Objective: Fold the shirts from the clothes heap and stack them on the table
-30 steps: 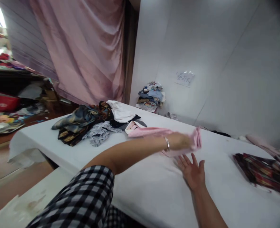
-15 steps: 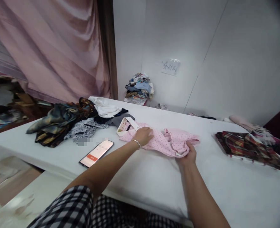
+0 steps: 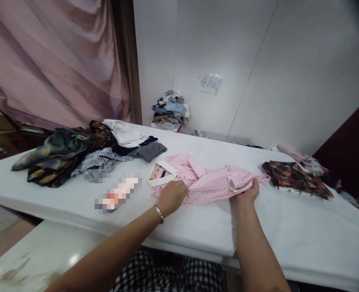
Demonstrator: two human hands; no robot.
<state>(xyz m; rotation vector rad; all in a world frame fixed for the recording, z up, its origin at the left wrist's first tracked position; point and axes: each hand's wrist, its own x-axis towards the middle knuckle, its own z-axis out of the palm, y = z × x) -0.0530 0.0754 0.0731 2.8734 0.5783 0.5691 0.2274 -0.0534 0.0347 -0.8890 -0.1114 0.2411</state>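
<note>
A pink dotted shirt [image 3: 203, 180] with a white collar lies crumpled on the white table [image 3: 304, 227]. My left hand [image 3: 171, 196], with a bracelet on the wrist, grips the shirt's near left edge below the collar. My right hand [image 3: 248, 194] pinches the bunched right end of the same shirt. Both forearms reach forward from the bottom of the view.
A heap of dark and patterned clothes [image 3: 76, 150] lies at the table's left. A blurred phone [image 3: 118, 194] lies near my left hand. A folded plaid garment [image 3: 295, 178] sits at the right. A small clothes pile [image 3: 170, 109] stands by the white wall; a pink curtain [image 3: 54, 61] hangs left.
Both hands have slid toward me along the pink shirt and now grip its near edge and right end. The head view has turned to the right.
</note>
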